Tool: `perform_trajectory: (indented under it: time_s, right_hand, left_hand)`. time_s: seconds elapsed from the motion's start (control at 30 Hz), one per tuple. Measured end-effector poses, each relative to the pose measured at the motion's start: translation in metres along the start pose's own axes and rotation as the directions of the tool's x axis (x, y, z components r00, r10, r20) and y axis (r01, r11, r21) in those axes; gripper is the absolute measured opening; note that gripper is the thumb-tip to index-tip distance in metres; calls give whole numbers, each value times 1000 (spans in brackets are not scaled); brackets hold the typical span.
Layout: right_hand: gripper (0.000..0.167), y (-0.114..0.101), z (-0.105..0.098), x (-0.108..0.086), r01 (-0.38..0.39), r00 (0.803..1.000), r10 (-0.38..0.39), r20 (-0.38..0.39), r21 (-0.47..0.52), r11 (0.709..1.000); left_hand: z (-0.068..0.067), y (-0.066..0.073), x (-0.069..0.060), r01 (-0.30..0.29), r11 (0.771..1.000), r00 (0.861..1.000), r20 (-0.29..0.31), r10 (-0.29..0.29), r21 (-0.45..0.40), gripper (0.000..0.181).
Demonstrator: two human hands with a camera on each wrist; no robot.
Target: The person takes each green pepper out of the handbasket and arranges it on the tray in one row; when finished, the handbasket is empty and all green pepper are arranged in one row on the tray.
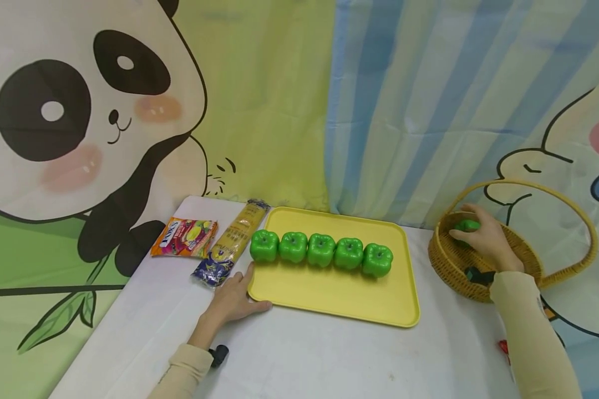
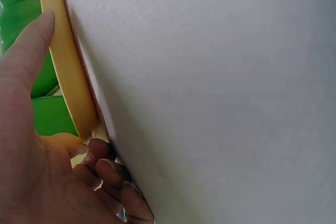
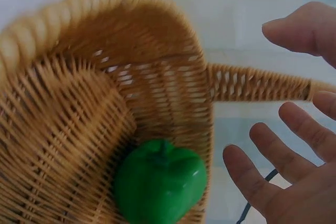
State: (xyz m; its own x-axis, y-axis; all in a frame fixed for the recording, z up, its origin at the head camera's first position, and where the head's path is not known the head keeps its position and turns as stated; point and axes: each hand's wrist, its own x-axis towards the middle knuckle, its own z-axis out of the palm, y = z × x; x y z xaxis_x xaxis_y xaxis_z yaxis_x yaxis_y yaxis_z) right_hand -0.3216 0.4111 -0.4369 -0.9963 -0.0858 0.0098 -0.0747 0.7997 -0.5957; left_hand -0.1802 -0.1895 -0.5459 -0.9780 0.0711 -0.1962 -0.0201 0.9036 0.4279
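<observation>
My left hand (image 1: 233,299) rests at the near left corner of a yellow tray (image 1: 329,293). Its thumb (image 2: 39,38) lies straight against the front rim, and the index finger touches the left side. Several green bell peppers (image 1: 321,250) stand in a row across the tray. On the right, my right hand (image 1: 491,241) reaches over a wicker basket (image 1: 436,260) with a loop handle. Inside the basket sits another green bell pepper (image 3: 160,184). The right wrist view shows the right hand's fingers (image 3: 283,156) spread and apart from that pepper.
Left of the tray lie a long yellow and blue packet (image 1: 234,238) and an orange candy bag marked FOX'S (image 1: 184,237). A white cloth covers the table (image 1: 329,360). Behind hangs a printed curtain (image 1: 264,111). A small red item (image 1: 503,347) shows beside the right sleeve.
</observation>
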Motion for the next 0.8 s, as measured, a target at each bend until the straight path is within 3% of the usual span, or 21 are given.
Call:
perform_trajectory:
  time_s: [0.23, 0.5, 0.8]
  right_hand:
    - [96, 22, -7, 11, 3, 1000, -2, 26, -32, 999]
    - [101, 41, -16, 16, -54, 996, 58, 72, -52, 997]
    - [92, 53, -17, 19, -44, 996, 52, 79, -102, 994]
  left_hand:
    - [0, 1, -1, -3, 1000, 1000, -4, 3, -3, 125]
    - [0, 2, -1, -3, 1000, 1000, -9, 3, 3, 125]
    - [0, 2, 0, -7, 1000, 1000, -19, 6, -5, 125]
